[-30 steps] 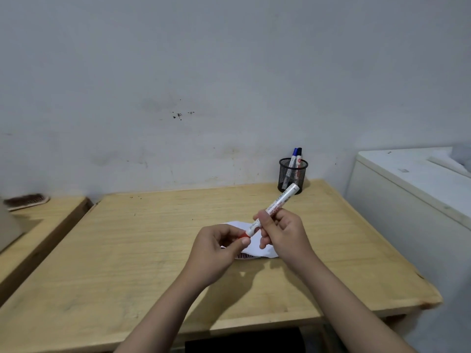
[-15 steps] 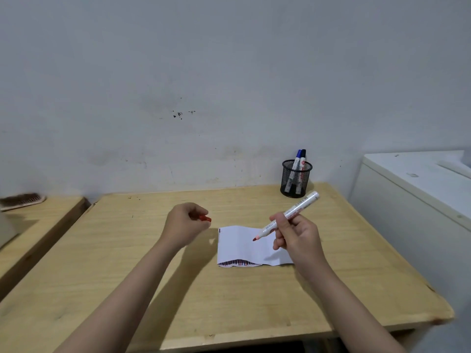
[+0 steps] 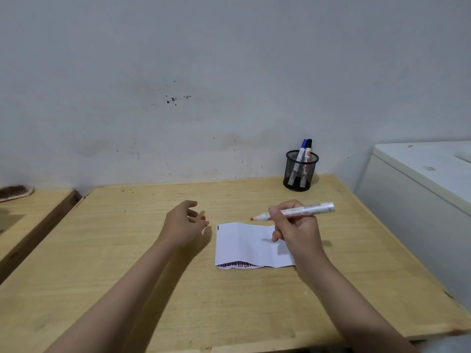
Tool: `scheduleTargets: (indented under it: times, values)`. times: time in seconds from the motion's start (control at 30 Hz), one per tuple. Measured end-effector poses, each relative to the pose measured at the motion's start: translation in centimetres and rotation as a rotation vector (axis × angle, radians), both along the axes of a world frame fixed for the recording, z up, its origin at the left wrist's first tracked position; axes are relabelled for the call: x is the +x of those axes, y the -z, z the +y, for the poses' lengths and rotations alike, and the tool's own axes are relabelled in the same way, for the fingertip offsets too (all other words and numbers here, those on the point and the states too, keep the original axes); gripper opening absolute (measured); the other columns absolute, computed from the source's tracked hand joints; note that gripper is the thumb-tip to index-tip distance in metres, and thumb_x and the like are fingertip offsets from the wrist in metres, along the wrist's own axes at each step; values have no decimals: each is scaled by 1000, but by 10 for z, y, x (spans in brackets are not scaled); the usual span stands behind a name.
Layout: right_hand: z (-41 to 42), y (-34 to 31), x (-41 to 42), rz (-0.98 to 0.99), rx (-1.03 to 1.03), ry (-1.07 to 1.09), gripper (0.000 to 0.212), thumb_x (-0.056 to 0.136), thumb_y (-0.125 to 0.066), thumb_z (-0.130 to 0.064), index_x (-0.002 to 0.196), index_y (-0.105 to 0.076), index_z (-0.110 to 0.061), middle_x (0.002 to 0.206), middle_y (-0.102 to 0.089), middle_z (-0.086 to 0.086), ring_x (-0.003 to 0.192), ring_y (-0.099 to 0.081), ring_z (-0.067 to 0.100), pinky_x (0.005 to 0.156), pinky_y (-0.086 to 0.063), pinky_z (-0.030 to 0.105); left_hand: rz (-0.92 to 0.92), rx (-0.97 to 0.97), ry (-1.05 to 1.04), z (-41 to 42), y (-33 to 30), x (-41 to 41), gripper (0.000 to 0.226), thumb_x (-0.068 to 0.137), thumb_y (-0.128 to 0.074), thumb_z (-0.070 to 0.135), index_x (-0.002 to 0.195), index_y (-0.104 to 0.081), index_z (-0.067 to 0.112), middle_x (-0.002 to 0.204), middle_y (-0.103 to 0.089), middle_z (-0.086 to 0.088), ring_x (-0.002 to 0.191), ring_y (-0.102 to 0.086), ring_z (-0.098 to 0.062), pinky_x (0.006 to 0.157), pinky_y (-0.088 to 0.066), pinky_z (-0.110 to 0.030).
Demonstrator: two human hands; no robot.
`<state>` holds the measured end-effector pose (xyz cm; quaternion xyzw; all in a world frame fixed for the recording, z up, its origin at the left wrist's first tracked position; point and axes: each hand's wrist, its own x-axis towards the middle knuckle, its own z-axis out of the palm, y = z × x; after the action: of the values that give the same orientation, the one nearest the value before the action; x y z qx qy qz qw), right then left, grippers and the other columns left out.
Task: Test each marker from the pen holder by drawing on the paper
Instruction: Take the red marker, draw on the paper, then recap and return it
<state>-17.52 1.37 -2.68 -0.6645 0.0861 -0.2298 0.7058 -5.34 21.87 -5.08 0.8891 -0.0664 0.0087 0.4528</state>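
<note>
My right hand (image 3: pixel 297 230) grips an uncapped white marker (image 3: pixel 305 211) with a red tip that points left, just above the far edge of the folded white paper (image 3: pixel 244 244). The paper lies on the wooden table (image 3: pixel 127 250), and coloured strokes show along its near edge. My left hand (image 3: pixel 182 225) hovers to the left of the paper with the red cap (image 3: pixel 203 218) at its fingertips. A black mesh pen holder (image 3: pixel 300 171) stands at the table's back right with a blue-capped marker (image 3: pixel 302 150) and a black-capped marker (image 3: pixel 308 149) in it.
A white cabinet (image 3: pixel 420 189) stands close to the table's right side. A second wooden surface (image 3: pixel 30 212) lies to the left with a brush (image 3: pixel 15 192) on it. The wall runs right behind the table.
My hands pulled apart and the red cap came off in my left hand. My right hand swung the marker down level over the paper's far edge.
</note>
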Motion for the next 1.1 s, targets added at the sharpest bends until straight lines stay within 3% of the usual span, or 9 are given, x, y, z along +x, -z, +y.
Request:
scheduleTargets:
  times: [0.1, 0.27, 0.4, 0.57, 0.77, 0.9, 1.1]
  values:
    - [6, -5, 14, -26, 63, -6, 20, 79, -73, -15, 70, -55, -13, 50, -59, -3, 39, -46, 13, 46, -42, 26, -203, 2, 62, -1, -1, -37, 30, 72, -71, 30, 99, -58, 28, 92, -61, 11, 71, -57, -8, 59, -44, -11]
    - [24, -7, 45, -1, 132, 36, 25, 76, -75, -14, 66, -52, -11, 55, -62, 4, 32, -44, 14, 37, -39, 22, -325, 298, 427, 7, 17, -52, 33, 69, -64, 51, 91, -68, 27, 99, -62, 18, 95, -54, -2, 79, -49, -27]
    - [40, -1, 66, 80, 126, 47, 25, 79, -73, -17, 66, -52, -13, 55, -61, 2, 30, -44, 7, 34, -37, 18, -338, 278, 397, 6, 25, -51, 37, 66, -65, 56, 79, -70, 23, 94, -65, 21, 93, -53, 3, 76, -50, -25]
    - [52, 17, 84, 191, -29, -114, 22, 82, -70, -31, 70, -61, -16, 56, -63, 3, 38, -52, 13, 40, -40, 23, -348, 237, 381, 7, 28, -48, 40, 63, -68, 57, 86, -70, 25, 93, -66, 17, 90, -54, -2, 76, -49, -26]
    - [50, 38, 86, 186, -95, -134, 22, 76, -77, -25, 71, -63, -10, 59, -66, 9, 42, -57, 17, 44, -46, 26, -379, 272, 381, 8, 30, -47, 50, 64, -66, 61, 94, -72, 22, 107, -68, 15, 96, -56, -6, 81, -49, -27]
    - [47, 41, 87, 200, -105, -148, 24, 78, -75, -23, 77, -62, -3, 62, -68, 12, 45, -61, 17, 46, -50, 28, -403, 311, 385, 10, 32, -47, 48, 66, -64, 62, 93, -72, 24, 110, -68, 14, 92, -58, -11, 78, -51, -31]
    - [46, 45, 88, 196, -124, -69, 30, 78, -75, -23, 69, -58, 1, 64, -69, 22, 48, -61, 25, 44, -49, 29, -484, 367, 394, 11, 33, -46, 41, 69, -63, 60, 88, -71, 25, 107, -70, 11, 81, -61, -13, 69, -51, -34]
